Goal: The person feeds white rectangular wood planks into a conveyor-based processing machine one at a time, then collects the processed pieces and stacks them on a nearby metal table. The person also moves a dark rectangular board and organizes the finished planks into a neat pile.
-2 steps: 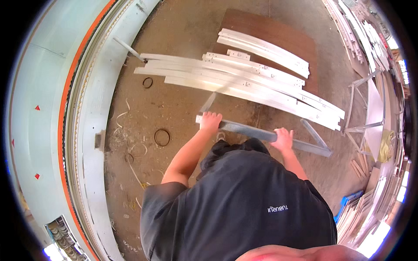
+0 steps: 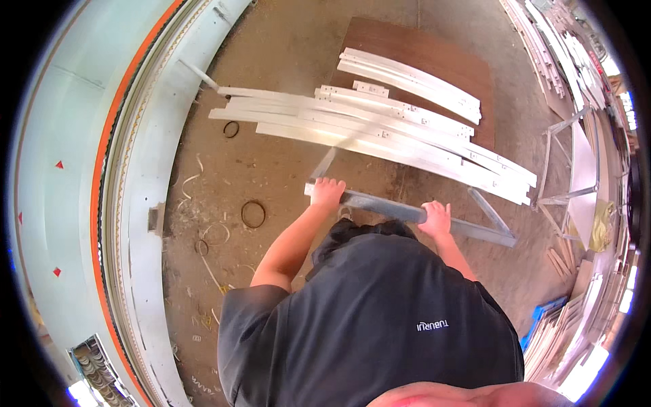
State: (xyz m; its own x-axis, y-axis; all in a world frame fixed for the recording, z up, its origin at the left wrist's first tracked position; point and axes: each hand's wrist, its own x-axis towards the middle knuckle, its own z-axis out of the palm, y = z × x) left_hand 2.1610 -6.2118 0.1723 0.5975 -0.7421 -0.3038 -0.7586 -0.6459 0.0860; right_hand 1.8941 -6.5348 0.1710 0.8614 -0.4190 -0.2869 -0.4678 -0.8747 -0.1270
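A long grey metal bar (image 2: 381, 204) with a slanting leg near each end runs crosswise before me, like the top rail of a trestle. My left hand (image 2: 327, 194) is closed over the bar near its left end. Farther right, my right hand (image 2: 435, 218) grips the same bar, its fingers over the far edge. The undersides of both hands are hidden. Beyond the bar lie several long white metal strips (image 2: 407, 141), side by side and slightly staggered, some with small holes and fittings.
More white strips (image 2: 413, 85) lie on a brown board (image 2: 434, 44) farther off. A long pale machine body (image 2: 146, 203) with an orange edge fills the left. Dark wire rings (image 2: 253, 214) lie on the floor. At right stands a metal frame (image 2: 566, 198) near stacked boards (image 2: 559, 332).
My right hand has shifted very slightly left along the bar. My left hand and the white strips look nearly unchanged.
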